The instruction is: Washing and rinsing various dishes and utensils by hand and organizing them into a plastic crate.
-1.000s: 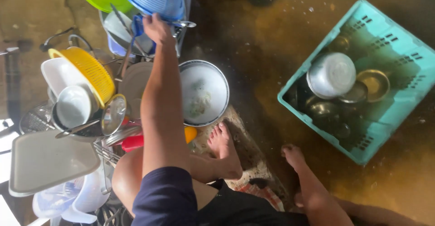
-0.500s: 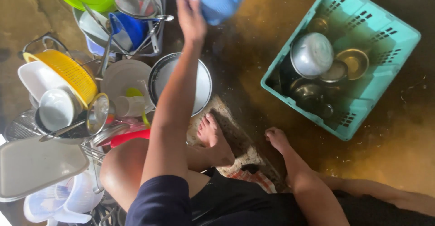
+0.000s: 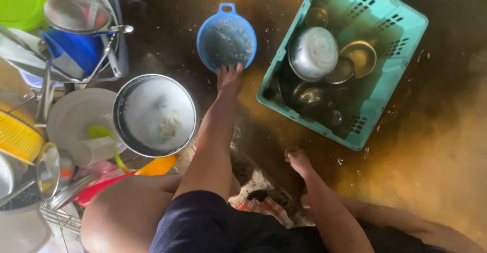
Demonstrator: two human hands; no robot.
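Left hand [image 3: 229,77] clamped on rim of blue strainer [image 3: 226,42] over wet floor [image 3: 446,146]. Keep your grip firm; soapy. Right hand not in view.

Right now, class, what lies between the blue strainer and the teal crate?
Only bare wet floor, seen in the head view, separates the blue strainer from the teal crate.

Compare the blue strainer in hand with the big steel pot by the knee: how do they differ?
The blue strainer is plastic and perforated, with a small loop handle; the steel pot is solid metal. The strainer is smaller and looks empty; the pot holds white suds. The left hand grips the strainer; the pot sits untouched. Both are round.
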